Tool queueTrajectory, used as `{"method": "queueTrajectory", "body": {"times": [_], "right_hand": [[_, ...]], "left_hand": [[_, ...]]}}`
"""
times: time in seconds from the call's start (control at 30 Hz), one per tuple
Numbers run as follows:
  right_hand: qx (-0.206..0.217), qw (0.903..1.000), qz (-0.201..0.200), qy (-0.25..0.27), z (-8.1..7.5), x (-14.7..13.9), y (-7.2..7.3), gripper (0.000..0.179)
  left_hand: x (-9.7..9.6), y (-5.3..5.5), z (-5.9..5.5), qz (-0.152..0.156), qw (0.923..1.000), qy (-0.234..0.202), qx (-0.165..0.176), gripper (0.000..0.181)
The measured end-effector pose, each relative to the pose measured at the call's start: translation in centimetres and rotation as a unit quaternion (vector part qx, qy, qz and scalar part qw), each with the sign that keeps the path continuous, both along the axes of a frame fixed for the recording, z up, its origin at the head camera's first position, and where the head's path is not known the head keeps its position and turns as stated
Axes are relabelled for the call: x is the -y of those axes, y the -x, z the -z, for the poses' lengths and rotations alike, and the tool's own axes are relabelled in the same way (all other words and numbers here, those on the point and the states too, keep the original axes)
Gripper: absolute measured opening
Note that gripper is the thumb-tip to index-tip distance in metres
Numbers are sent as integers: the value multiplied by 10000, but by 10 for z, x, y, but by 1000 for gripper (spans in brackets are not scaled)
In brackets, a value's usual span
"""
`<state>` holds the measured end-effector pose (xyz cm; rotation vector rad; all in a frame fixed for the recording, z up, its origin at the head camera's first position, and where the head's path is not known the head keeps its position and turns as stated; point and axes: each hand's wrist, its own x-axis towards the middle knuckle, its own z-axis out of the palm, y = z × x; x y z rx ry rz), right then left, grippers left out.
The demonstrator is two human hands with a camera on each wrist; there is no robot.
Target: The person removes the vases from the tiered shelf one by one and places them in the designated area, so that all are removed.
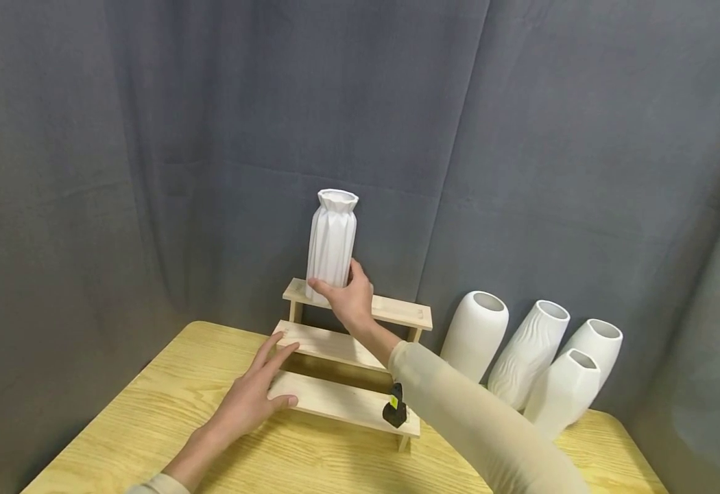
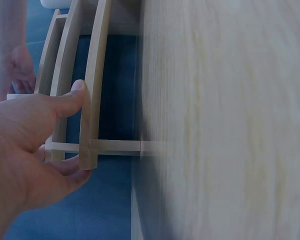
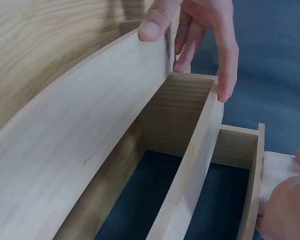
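My right hand grips a white pleated vase low on its body, thumb across the front. The vase stands upright at the left end of the top step of a three-tier wooden stand, its base partly behind the hand. My left hand holds the stand's left end. In the right wrist view, the left thumb lies on the lowest plank, one finger reaches the middle plank, and others bend around the end. The left wrist view also shows the thumb against the lowest plank.
Several white vases stand to the right: a smooth rounded one, a wavy-ribbed one, a faceted one and another behind it. A small black object overlaps the lowest step. Grey curtains hang behind the wood-grain table.
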<state>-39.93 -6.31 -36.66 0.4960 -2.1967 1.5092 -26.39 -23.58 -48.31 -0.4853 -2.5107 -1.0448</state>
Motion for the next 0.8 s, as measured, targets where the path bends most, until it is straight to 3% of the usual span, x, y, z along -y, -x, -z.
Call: {"method": "queueTrajectory", "body": {"times": [0.43, 0.8], "right_hand": [[-118, 9998, -120, 77, 1, -11, 5, 65], [-150, 9992, -365, 52, 0, -18, -3, 57]], "left_hand": [[-2, 8, 5, 70, 9998, 131, 95, 94], [-1, 12, 7, 151, 9999, 28, 37, 94]]}}
